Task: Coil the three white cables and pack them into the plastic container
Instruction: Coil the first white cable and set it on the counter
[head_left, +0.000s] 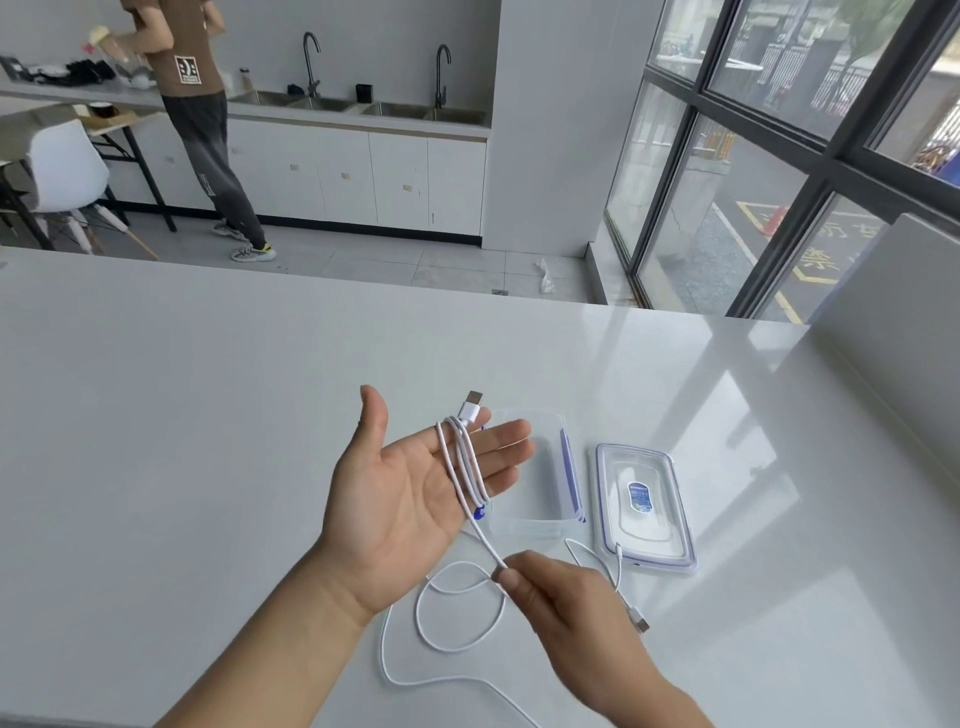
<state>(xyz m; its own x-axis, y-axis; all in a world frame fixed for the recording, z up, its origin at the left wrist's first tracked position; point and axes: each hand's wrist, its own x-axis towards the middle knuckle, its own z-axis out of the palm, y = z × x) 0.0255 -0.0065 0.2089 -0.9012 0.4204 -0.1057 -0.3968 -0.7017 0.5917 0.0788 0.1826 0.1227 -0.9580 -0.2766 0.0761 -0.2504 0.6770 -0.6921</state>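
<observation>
Wrapping white cable (462, 467) round flat, unclenched left hand (410, 493) with right hand (561, 608) pinching the slack; could shed loops on any tension drop.

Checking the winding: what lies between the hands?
One stretch of white cable runs from the coil on the left hand to the right hand, which pinches it; head view.

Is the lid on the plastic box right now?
No, the lid lies flat on the table, just right of the open plastic container, not on it.
</observation>
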